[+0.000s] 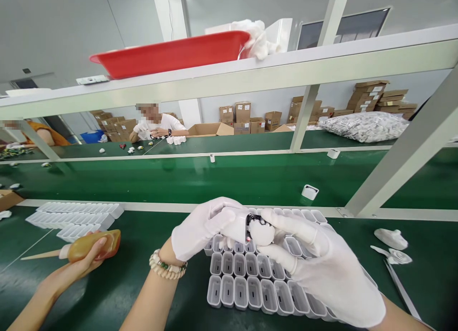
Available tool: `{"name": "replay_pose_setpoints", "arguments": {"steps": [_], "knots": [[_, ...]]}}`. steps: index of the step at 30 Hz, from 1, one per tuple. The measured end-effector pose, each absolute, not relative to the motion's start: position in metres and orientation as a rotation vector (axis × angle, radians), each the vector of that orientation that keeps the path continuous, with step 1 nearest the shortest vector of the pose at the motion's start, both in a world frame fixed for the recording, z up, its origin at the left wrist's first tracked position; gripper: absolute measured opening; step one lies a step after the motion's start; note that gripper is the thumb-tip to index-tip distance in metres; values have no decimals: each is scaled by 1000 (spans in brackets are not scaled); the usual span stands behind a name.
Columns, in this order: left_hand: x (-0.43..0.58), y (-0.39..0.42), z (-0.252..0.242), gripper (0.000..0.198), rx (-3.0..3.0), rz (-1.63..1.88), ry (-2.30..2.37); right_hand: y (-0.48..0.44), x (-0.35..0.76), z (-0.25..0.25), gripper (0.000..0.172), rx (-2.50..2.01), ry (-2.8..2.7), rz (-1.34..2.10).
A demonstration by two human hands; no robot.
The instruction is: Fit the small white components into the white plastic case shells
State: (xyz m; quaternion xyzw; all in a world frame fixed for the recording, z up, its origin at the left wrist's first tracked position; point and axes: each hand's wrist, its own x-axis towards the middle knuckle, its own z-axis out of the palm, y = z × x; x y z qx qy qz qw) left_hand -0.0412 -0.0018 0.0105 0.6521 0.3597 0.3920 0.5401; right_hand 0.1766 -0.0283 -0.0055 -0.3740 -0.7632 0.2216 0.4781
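Observation:
My left hand (pixel 205 226), in a white glove, is closed on a small white plastic housing (pixel 236 226) with its opening turned to the right. In my gloved right hand (pixel 322 259), thumb and fingers pinch a round white part (pixel 263 232) with a black piece along its top edge. The part sits right at the housing's opening; I cannot tell how far it is inside. A tiny red glow shows between them. Below both hands stand rows of open white plastic cases (pixel 255 293), each with a small dark slot in its bottom, partly hidden by my right hand.
At left, another person's hand (pixel 89 259) holds a yellowish squeeze bottle (pixel 95 245) near more white cases (pixel 75 216). Tweezers (pixel 402 288) and crumpled white pieces (pixel 391 238) lie at right. Beyond runs a green belt (pixel 179 178) with loose white cases. A shelf (pixel 222 83) crosses overhead; a slanted post (pixel 404 142) stands right.

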Motion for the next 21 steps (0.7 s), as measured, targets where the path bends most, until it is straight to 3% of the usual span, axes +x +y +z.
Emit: {"name": "replay_pose_setpoints", "arguments": {"steps": [7,21], "knots": [[-41,0,9,46,1571,938,912,-28,175,1,26,-953,-1880,588],[-43,2,7,44,1583,894,931,-24,178,-6,44,-981,-2033,340]]}}
